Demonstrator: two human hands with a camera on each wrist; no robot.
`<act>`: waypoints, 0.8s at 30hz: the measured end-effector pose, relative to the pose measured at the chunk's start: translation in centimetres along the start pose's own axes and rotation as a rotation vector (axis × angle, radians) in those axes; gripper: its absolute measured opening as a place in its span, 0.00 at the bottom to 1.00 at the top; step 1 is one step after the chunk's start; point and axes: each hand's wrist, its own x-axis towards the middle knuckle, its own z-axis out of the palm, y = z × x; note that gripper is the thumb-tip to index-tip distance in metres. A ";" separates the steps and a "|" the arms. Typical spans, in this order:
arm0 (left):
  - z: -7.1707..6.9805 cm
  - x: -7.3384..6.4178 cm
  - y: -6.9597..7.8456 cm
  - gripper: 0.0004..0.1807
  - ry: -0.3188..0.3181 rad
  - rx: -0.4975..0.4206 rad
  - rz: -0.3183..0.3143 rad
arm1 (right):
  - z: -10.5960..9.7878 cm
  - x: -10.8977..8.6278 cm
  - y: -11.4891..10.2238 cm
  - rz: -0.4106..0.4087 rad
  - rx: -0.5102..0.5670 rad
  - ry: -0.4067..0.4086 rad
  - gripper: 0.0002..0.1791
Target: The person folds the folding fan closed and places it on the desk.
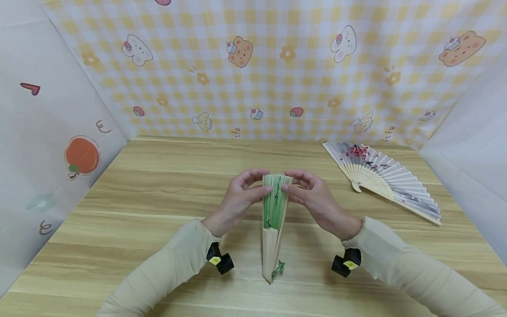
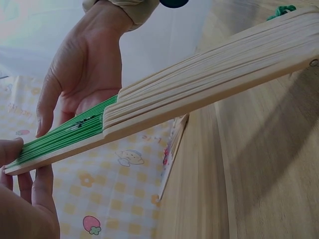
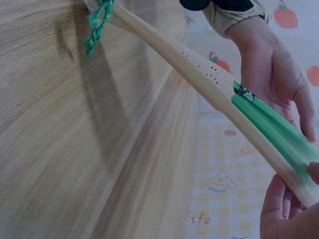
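A green folding fan (image 1: 275, 200) with pale wooden ribs stands nearly folded in the middle of the head view, its pivot end toward me. My left hand (image 1: 242, 193) pinches the left side of its upper end between thumb and fingers. On the opposite side, my right hand (image 1: 310, 196) pinches the upper right edge the same way. A green braided cord (image 3: 99, 25) hangs from the pivot end. In the left wrist view the pleats of the fan (image 2: 70, 127) lie close together; in the right wrist view the green folds (image 3: 271, 127) spread slightly.
A second folding fan (image 1: 380, 176), white-grey with red blossoms, lies spread at the right rear of the wooden table (image 1: 158, 185). Behind the table hangs a yellow checked cloth (image 1: 277, 83). White cloth walls (image 1: 35, 132) stand at both sides.
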 end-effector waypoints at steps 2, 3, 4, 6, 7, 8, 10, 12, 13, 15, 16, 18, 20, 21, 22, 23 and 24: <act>0.0 0.0 0.0 0.20 0.003 -0.001 -0.002 | 0.1 0.0 0.0 0.001 0.000 0.001 0.24; 0.0 0.0 0.0 0.20 0.004 -0.003 -0.004 | 0.1 0.0 0.0 0.001 0.000 0.002 0.23; 0.0 0.0 0.0 0.20 0.006 -0.003 -0.006 | 0.1 0.0 0.0 0.001 0.001 0.002 0.23; 0.1 0.0 0.0 0.20 0.009 -0.004 -0.008 | 0.1 0.0 0.0 0.000 0.001 0.002 0.23; 0.1 0.1 0.0 0.20 0.010 -0.004 -0.009 | 0.1 0.1 0.0 0.000 0.002 0.001 0.23; 0.1 0.1 0.0 0.20 0.011 -0.004 -0.009 | 0.1 0.0 -0.1 -0.002 0.000 0.000 0.23; 0.1 0.2 0.0 0.21 0.013 -0.005 -0.013 | 0.1 0.0 -0.1 -0.002 0.001 -0.001 0.23; 0.1 0.3 0.0 0.22 0.015 -0.006 -0.016 | 0.2 0.0 -0.2 0.000 0.001 0.000 0.23; 0.1 0.3 0.1 0.23 0.015 -0.005 -0.017 | 0.2 0.0 -0.2 0.002 0.002 0.002 0.23; 0.1 0.3 0.1 0.23 0.016 -0.004 -0.020 | 0.2 0.0 -0.2 0.008 0.006 0.005 0.23; 0.1 0.3 0.1 0.23 0.016 -0.004 -0.020 | 0.2 0.0 -0.3 0.009 0.008 0.004 0.23; 0.2 0.3 0.2 0.22 0.020 -0.006 -0.021 | 0.2 0.0 -0.3 0.011 0.015 0.001 0.23; 0.2 0.3 0.2 0.21 0.023 -0.006 -0.020 | 0.2 0.0 -0.3 0.010 0.023 -0.003 0.23; 0.2 0.3 0.3 0.21 0.024 -0.005 -0.019 | 0.3 -0.1 -0.3 0.009 0.026 -0.008 0.23; 0.2 0.2 0.3 0.20 0.025 -0.003 -0.018 | 0.2 -0.1 -0.3 0.007 0.027 -0.011 0.23; 0.3 0.2 0.3 0.20 0.024 -0.001 -0.017 | 0.2 -0.1 -0.3 0.006 0.029 -0.013 0.23; 0.3 0.2 0.3 0.20 0.022 0.004 -0.014 | 0.2 -0.1 -0.4 0.003 0.031 -0.016 0.23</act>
